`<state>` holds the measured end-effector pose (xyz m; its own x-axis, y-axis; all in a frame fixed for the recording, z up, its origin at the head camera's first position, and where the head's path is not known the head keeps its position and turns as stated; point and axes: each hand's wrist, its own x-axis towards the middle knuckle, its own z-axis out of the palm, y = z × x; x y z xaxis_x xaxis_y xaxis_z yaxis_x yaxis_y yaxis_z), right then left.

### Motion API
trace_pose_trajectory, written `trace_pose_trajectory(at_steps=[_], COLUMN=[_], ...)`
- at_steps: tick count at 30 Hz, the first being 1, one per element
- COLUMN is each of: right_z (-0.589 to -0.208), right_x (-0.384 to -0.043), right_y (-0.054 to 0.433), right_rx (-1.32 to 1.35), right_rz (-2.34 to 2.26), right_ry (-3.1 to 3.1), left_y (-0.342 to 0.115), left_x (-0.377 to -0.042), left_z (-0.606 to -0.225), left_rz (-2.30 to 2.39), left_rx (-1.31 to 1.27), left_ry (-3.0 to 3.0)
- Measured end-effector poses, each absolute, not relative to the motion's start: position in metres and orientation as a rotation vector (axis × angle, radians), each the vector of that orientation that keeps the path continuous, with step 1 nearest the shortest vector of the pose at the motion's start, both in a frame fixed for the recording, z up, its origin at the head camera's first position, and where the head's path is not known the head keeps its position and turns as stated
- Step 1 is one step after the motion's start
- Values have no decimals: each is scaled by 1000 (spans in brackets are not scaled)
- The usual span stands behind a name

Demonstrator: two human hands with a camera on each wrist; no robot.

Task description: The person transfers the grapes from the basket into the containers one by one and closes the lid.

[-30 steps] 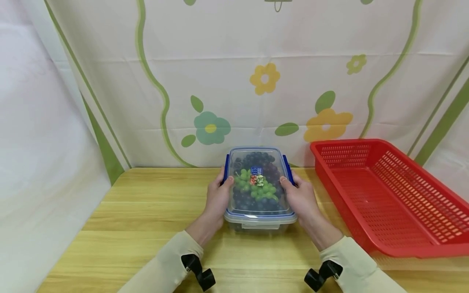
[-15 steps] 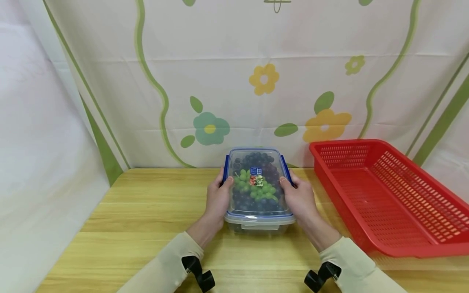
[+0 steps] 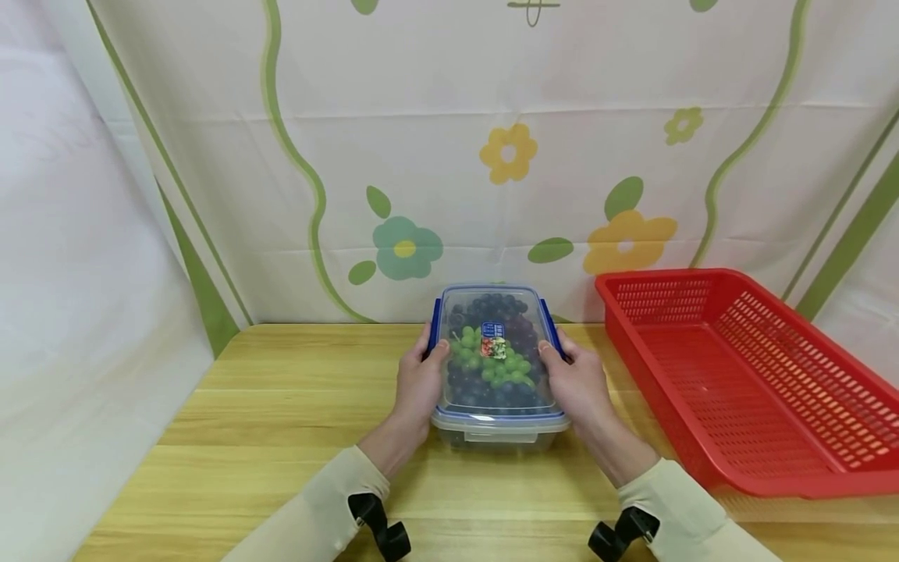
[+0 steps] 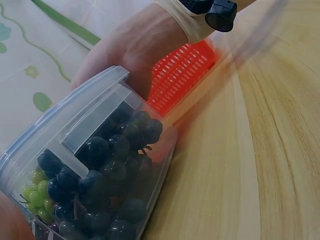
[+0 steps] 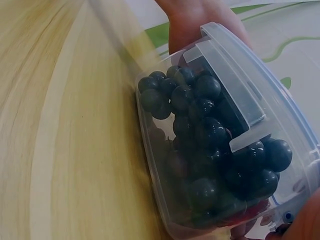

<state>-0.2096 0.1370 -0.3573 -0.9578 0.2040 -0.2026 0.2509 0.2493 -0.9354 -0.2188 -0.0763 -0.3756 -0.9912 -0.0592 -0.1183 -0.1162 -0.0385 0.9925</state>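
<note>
A clear plastic food container (image 3: 500, 425) with a blue-edged lid stands on the table in the head view. Dark grapes (image 4: 97, 190) and a bunch of green grapes (image 3: 492, 367) show through it. On the lid is a small blue label (image 3: 493, 331). My left hand (image 3: 420, 382) grips the container's left side, thumb on the lid's edge. Opposite it, my right hand (image 3: 577, 382) holds the right side in the same way, thumb on top. Dark blue side clips (image 3: 551, 324) show by both hands; the fingers below are mostly hidden. A pale front clip (image 5: 235, 100) lies against the front wall.
To the right stands a red plastic basket (image 3: 653, 406) with perforated walls. The wooden table (image 3: 281, 437) runs up to a white cloth backdrop (image 3: 435, 78) with printed flowers. Another white cloth (image 3: 84, 273) hangs at the left side.
</note>
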Motion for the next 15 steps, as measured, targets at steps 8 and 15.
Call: trace_pose_trajectory(at_steps=[8,15], right_z=[-358,-345], right_x=[-208,-195], right_y=[137,145], right_rx=[463,313], right_rz=[-1829,-1712], right_ry=[2429,2447], left_y=[-78,-88], left_x=[-220,-220], left_z=[-377,-371], left_rz=[2175,1879], left_rx=[-198,-174], left_ry=[2202,2450])
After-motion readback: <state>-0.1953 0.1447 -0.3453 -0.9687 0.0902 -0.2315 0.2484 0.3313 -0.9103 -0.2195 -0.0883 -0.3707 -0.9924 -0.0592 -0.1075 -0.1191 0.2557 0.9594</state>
